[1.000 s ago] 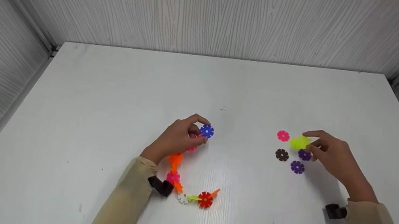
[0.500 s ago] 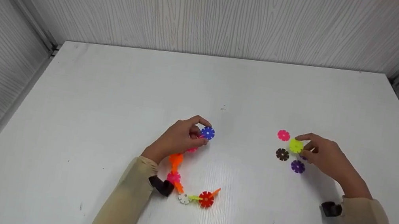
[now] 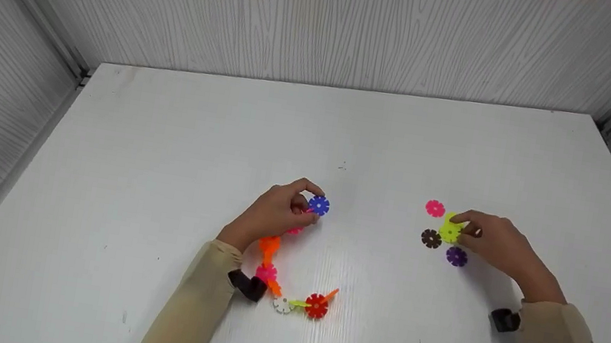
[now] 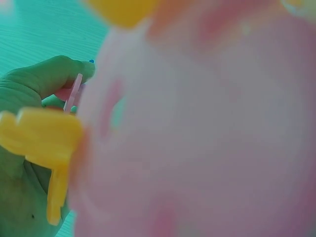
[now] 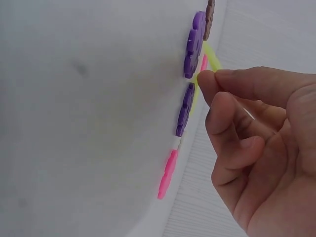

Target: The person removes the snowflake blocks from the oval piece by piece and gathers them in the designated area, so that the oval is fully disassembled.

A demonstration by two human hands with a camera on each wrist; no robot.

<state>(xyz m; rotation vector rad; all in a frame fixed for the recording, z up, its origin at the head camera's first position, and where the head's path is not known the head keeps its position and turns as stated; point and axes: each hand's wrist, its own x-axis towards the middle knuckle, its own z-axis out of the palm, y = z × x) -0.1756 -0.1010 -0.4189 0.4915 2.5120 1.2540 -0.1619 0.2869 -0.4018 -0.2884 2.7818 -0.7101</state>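
Note:
My left hand point(image 3: 282, 209) pinches a blue notched disc point(image 3: 319, 205), one of the flower-shaped interlocking discs, between thumb and forefinger. It forms the upper end of a chain that runs through pink and orange discs point(image 3: 269, 245) down to a white one point(image 3: 283, 305) and a red one point(image 3: 316, 306). Part of the chain is hidden by the hand; in the left wrist view a blurred pink disc point(image 4: 207, 128) fills most of the picture. My right hand point(image 3: 494, 239) pinches a yellow-green disc point(image 5: 212, 57) by its edge, tilted, close over the loose discs.
Around the right fingertips are a pink disc point(image 3: 435, 208), a brown disc point(image 3: 431, 238), a purple disc point(image 3: 456, 257) and another yellow-green disc. A second purple disc point(image 5: 185, 109) shows in the right wrist view. Panels point(image 3: 329, 22) enclose the white table point(image 3: 194, 135) at back and sides.
My right hand has shifted left and a little nearer with the yellow-green disc, which now tilts toward the brown disc. The left hand and chain stay almost still.

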